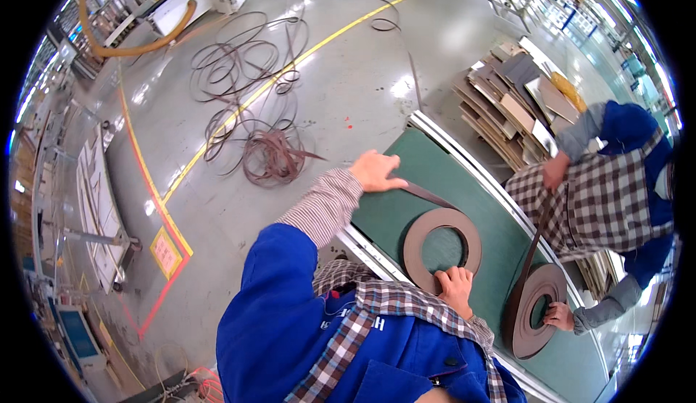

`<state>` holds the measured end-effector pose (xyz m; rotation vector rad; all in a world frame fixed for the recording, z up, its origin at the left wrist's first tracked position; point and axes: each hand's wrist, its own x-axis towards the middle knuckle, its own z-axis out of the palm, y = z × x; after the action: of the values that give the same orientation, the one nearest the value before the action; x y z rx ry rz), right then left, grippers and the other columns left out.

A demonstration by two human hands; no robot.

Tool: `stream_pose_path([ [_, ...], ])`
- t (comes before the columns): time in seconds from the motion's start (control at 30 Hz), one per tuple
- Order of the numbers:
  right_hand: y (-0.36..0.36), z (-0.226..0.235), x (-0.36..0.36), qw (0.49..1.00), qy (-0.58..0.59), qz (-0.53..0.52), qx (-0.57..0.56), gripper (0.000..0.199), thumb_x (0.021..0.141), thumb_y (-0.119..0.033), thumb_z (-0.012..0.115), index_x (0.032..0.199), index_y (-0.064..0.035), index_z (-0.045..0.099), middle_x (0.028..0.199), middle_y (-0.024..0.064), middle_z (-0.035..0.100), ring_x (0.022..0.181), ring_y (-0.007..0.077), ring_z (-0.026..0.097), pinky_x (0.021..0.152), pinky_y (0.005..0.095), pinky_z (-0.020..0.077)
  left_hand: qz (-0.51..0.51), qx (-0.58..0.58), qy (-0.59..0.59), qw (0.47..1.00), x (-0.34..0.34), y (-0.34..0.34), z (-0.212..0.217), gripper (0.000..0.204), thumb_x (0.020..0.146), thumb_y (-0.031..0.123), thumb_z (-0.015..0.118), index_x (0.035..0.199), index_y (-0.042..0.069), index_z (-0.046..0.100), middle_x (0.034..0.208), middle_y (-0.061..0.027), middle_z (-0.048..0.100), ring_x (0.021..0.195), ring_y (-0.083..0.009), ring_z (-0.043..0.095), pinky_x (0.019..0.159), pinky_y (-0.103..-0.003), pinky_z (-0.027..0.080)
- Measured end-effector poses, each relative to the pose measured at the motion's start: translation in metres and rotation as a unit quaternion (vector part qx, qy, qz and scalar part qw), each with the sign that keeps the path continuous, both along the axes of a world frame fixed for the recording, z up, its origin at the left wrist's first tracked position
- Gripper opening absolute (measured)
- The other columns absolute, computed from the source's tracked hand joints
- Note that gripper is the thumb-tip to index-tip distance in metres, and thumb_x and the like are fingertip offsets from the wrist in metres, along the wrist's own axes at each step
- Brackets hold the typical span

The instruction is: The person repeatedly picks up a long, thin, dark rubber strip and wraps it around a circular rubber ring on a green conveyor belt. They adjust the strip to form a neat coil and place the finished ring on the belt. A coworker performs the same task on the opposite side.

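A coil of brown edge banding lies flat on the green belt of a conveyor table. From its far side a loose length of the banding runs left to my left hand, which pinches it between thumb and fingers near the table's far left edge. My right hand grips the coil's near side, its fingers curled over the ring toward the open middle. On the right, a co-worker's hand rests at the centre of a second brown coil, while their other hand holds up its strip.
Pale metal rails edge the conveyor. Beyond it stands a stack of scrap boards. Loose banding lies tangled on the grey floor, across a yellow floor line. A co-worker in a checked apron stands at the right.
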<state>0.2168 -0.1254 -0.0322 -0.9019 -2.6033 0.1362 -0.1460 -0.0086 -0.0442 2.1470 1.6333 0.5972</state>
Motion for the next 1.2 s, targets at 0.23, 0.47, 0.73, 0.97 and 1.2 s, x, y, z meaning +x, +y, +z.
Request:
stream_pose_path([
  [0.23, 0.003, 0.004, 0.012, 0.999, 0.025, -0.023, -0.014, 0.05, 0.074, -0.061, 0.065, 0.082, -0.0116, 0.063, 0.075, 0.0064, 0.047, 0.074, 0.0254, 0.049, 0.071, 0.0385, 0.0342, 0.064, 0.029, 0.195, 0.978, -0.154, -0.105, -0.009, 0.054, 0.083, 0.056, 0.061, 0.09, 0.003, 0.069, 0.078, -0.0152, 0.065, 0.079, -0.033, 0.06, 0.084, -0.044, 0.046],
  [0.47, 0.0, 0.006, 0.019, 0.995, 0.083, 0.05, -0.025, 0.049, 0.076, -0.058, 0.066, 0.085, -0.0107, 0.056, 0.083, 0.0075, 0.048, 0.08, 0.0255, 0.051, 0.075, 0.0393, 0.038, 0.268, -0.224, 0.28, 0.894, -0.216, -0.247, -0.018, 0.052, 0.079, 0.044, 0.068, 0.113, 0.004, 0.066, 0.099, -0.0172, 0.067, 0.097, -0.0334, 0.062, 0.096, -0.046, 0.043],
  [0.73, 0.002, -0.003, 0.041, 0.991, 0.092, 0.092, -0.013, 0.052, 0.072, -0.059, 0.068, 0.089, -0.0111, 0.057, 0.085, 0.0073, 0.047, 0.08, 0.0238, 0.049, 0.076, 0.0378, 0.036, 0.268, -0.223, 0.297, 0.889, -0.141, -0.175, -0.021, 0.048, 0.084, 0.04, 0.065, 0.109, 0.0, 0.064, 0.096, -0.0201, 0.066, 0.091, -0.0348, 0.061, 0.09, -0.047, 0.043],
  [0.97, -0.004, -0.006, 0.042, 0.99, 0.125, 0.067, -0.01, 0.051, 0.071, -0.058, 0.07, 0.084, -0.0103, 0.055, 0.084, 0.0074, 0.046, 0.08, 0.0237, 0.048, 0.076, 0.037, 0.0348, 0.267, -0.175, 0.279, 0.906, -0.096, -0.172, -0.005, 0.045, 0.087, 0.037, 0.061, 0.105, -0.004, 0.063, 0.092, -0.0227, 0.065, 0.086, -0.0359, 0.06, 0.084, -0.048, 0.044],
  [1.2, -0.017, 0.0, 0.048, 0.992, 0.123, 0.032, -0.004, 0.052, 0.071, -0.058, 0.07, 0.083, -0.0101, 0.055, 0.083, 0.0075, 0.046, 0.081, 0.023, 0.048, 0.075, 0.0372, 0.0346, 0.287, -0.042, 0.242, 0.926, -0.09, -0.156, 0.067, 0.043, 0.091, 0.034, 0.058, 0.101, -0.007, 0.062, 0.089, -0.0253, 0.064, 0.08, -0.0371, 0.059, 0.078, -0.049, 0.044],
])
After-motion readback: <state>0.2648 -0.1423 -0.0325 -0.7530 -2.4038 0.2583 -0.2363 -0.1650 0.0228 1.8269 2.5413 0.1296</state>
